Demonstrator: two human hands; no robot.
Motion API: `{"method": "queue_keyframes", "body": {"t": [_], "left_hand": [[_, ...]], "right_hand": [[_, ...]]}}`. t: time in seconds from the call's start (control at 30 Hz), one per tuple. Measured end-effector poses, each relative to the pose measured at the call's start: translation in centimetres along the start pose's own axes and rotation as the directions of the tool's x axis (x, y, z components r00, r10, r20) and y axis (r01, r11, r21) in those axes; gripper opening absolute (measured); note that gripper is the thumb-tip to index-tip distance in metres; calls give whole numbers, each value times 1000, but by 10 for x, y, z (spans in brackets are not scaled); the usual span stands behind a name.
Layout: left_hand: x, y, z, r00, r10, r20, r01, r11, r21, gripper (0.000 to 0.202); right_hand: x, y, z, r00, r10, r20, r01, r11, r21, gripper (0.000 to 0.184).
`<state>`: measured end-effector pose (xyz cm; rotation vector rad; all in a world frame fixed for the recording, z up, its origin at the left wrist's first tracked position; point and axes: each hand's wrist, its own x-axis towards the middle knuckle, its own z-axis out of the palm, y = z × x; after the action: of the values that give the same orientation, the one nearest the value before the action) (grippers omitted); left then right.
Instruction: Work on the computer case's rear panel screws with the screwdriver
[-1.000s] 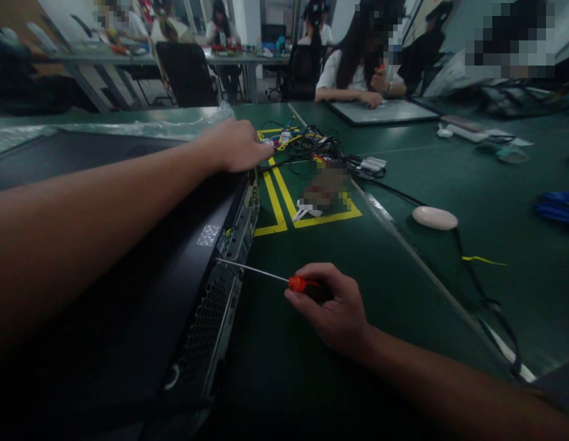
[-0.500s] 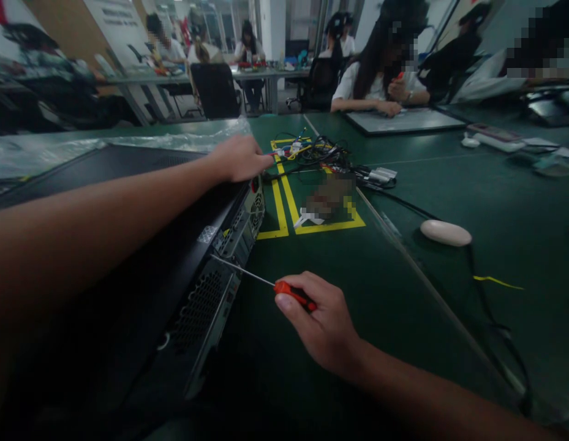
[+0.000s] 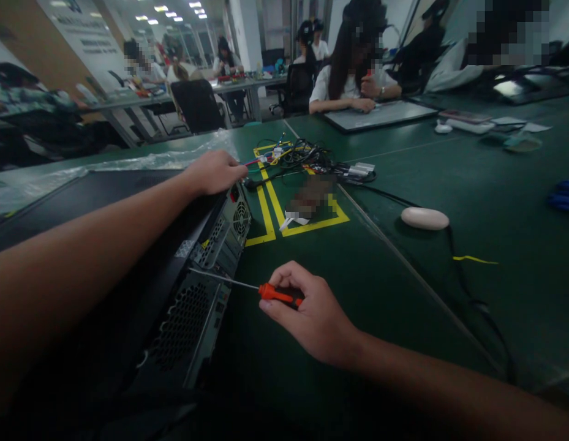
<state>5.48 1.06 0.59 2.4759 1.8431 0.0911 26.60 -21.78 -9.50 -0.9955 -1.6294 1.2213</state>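
A black computer case (image 3: 98, 202) lies on its side at the left, its metal rear panel with vents and ports facing right. My left hand (image 3: 214, 171) lies on the case's far rear corner, fingers curled over the edge. In my right hand (image 3: 318, 315) is a screwdriver (image 3: 275, 294) with an orange and black handle, pinched between thumb and fingers. Its long thin shaft points left, and the tip meets the rear edge of the case near a vent grille (image 3: 183, 318). Whether the tip sits in a screw is too small to tell.
Beyond the case lies a bundle of cables (image 3: 307, 154) near yellow tape markings (image 3: 268, 208). A pale oval mouse-like object (image 3: 424, 218) rests to the right with a black cable beside it. Clear plastic sheeting (image 3: 174, 156) lies behind the case. Across the table a person (image 3: 343, 86) handles a flat panel (image 3: 380, 116).
The whole view has shifted and tilted. In my right hand the screwdriver handle has turned, showing more orange, and the fingers have loosened slightly. My left hand stays on the case corner.
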Motion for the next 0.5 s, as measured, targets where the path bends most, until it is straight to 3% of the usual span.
{"method": "queue_keyframes", "body": {"t": [0.2,0.5], "left_hand": [[-4,5,-2,999,-21,-28,22,999,26,58],[-5,5,0,999,0,-51,3,998,57,60]], "right_hand": [[-6,10,13,991,-102,-85,98,994,-54,13],[-7,12,17,984,-138,-115,129,988,-88,14]]}}
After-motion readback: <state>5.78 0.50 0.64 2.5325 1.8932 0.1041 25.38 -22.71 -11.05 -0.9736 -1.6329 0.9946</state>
